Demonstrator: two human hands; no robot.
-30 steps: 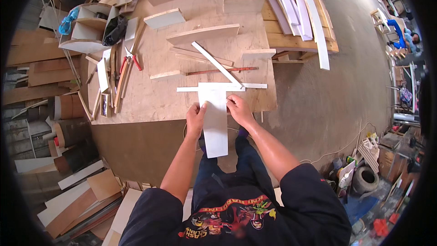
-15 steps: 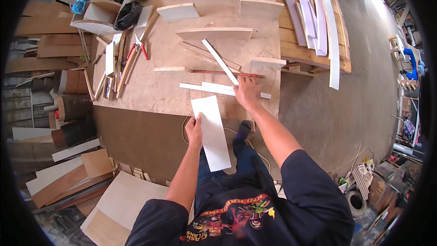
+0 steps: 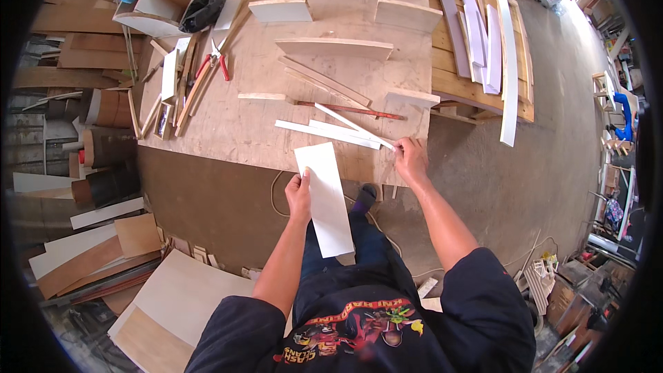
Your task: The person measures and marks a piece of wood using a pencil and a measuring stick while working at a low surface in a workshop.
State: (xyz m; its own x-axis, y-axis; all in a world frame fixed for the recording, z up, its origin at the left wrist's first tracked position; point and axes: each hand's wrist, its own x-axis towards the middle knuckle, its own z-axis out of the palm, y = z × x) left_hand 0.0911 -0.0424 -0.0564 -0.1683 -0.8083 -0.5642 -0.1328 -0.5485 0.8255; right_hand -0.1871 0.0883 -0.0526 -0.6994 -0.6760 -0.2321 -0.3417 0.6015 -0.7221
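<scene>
My left hand point(image 3: 299, 197) grips a white rectangular board point(image 3: 330, 214) by its left edge, thumb on top. The board hangs in front of me, just off the table's near edge. My right hand point(image 3: 412, 160) pinches the near end of a thin white strip point(image 3: 353, 125), which slants away to the left, low over the tabletop. Beneath and beside it lie two more white strips point(image 3: 297, 128). Beyond them are a reddish-brown stick point(image 3: 378, 114) and two narrow wooden strips point(image 3: 328, 85), close together.
On the wooden table point(image 3: 228, 121) several boards stand on edge, such as a curved one point(image 3: 335, 49). Red-handled cutters point(image 3: 224, 68) lie left, near a divided wooden box point(image 3: 159, 3). Lilac strips point(image 3: 493, 52) rest on a slatted platform at right. Offcuts point(image 3: 135, 235) are stacked at lower left.
My right hand has moved right and slightly nearer, drawing the white strip's near end along and turning it flatter. My left hand still holds the board in nearly the same place.
</scene>
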